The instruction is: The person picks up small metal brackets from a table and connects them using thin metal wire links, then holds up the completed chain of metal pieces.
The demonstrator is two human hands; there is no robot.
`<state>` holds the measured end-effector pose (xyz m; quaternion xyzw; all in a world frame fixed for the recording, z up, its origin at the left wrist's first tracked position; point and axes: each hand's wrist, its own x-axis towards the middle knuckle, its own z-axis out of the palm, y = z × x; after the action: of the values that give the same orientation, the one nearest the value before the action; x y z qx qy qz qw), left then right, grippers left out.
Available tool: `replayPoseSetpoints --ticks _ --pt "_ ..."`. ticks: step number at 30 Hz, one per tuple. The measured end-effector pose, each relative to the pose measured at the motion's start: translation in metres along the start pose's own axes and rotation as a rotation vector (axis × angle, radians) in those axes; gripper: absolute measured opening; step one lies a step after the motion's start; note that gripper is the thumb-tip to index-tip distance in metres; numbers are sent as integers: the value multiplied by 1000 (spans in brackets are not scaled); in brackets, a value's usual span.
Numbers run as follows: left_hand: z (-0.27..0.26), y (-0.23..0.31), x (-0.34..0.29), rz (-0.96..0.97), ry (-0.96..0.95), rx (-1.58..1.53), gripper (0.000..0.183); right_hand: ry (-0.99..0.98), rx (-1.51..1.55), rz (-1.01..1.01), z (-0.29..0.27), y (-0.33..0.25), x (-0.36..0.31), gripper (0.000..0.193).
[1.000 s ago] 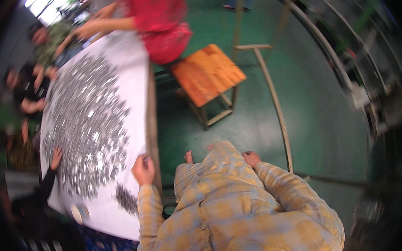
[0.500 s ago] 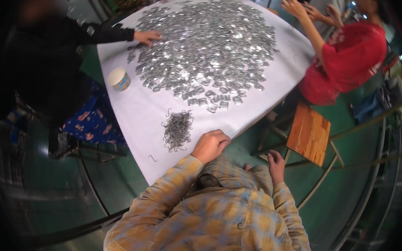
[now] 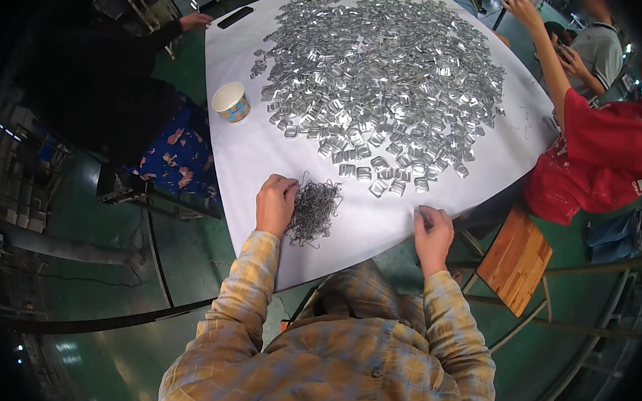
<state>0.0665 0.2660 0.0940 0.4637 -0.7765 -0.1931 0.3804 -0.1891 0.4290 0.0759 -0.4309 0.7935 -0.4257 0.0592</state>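
My left hand (image 3: 275,205) is at the left edge of a pile of thin, dark wire hooks (image 3: 314,213) on the near part of the white-covered table (image 3: 367,229). Its fingers are closed in a pinch and touch the pile; what lies between the fingertips is too small to make out. At the table's near right edge is my right hand (image 3: 433,240), its fingers curled toward the thumb. Anything inside that hand is hidden. Beyond both hands spreads a large heap of small, shiny silver metal pieces (image 3: 387,87), with a few looser pieces (image 3: 388,184) on its near side.
A paper cup (image 3: 231,102) stands left of the heap, and a black phone (image 3: 235,17) lies at the far left edge. A person in dark clothes (image 3: 107,92) is at the left, one in a red shirt (image 3: 596,155) at the right. A wooden stool (image 3: 516,260) stands right of me.
My left hand has moved left from the table edge to the hook pile. My right hand has risen to the table edge. The co-worker's hand at left has drawn back from the heap; the view has shifted.
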Motion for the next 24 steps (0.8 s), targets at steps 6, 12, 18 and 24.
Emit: replayPoseSetpoints --ticks 6,12,18,24 --pt "29 -13 26 102 -251 645 10 -61 -147 75 19 -23 26 24" --pt "39 10 36 178 -301 782 9 -64 -303 71 40 -35 33 36" --pt "22 12 45 46 -301 641 7 -22 -248 76 47 -32 43 30" --pt "14 61 21 -130 -325 -485 7 -228 502 186 41 -24 31 23"
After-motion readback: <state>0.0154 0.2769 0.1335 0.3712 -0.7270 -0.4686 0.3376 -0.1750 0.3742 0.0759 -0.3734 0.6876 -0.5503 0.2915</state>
